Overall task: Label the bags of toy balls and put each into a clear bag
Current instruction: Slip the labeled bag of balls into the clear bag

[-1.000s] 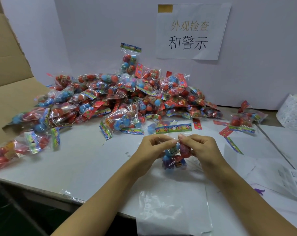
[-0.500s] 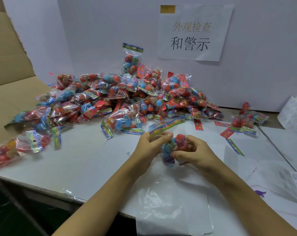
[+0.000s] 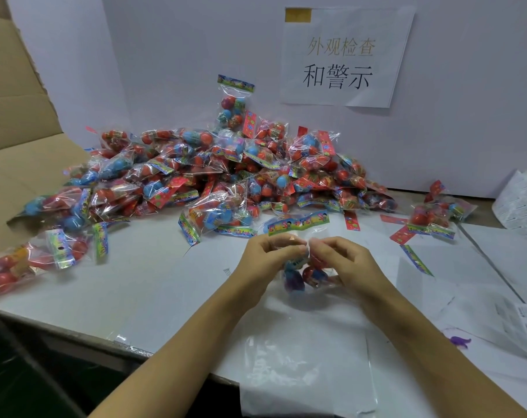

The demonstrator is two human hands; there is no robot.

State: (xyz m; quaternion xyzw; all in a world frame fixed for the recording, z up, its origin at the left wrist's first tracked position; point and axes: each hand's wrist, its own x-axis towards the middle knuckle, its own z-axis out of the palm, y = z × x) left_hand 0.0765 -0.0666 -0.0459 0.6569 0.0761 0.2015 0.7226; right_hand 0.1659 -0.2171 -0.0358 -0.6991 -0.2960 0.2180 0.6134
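While both hands work at frame centre, bag of toy balls (image 3: 304,271) hangs pinched at neck: left hand (image 3: 266,256), right hand (image 3: 340,257), likely steadying for labelling. Clear bag (image 3: 304,378) waits below on desk (image 3: 165,285); pile (image 3: 226,173) behind.

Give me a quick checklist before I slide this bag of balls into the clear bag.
1. Bag of balls gripped by both hands: ok, left hand and right hand pinch it just under its header card.
2. Label stuck on it: cannot tell, something small and white shows between the fingertips.
3. Clear bag within reach: ok, lying flat at the table's near edge.
4. Clear bag's mouth open: cannot tell.
5. A hand free to open it: not ok.
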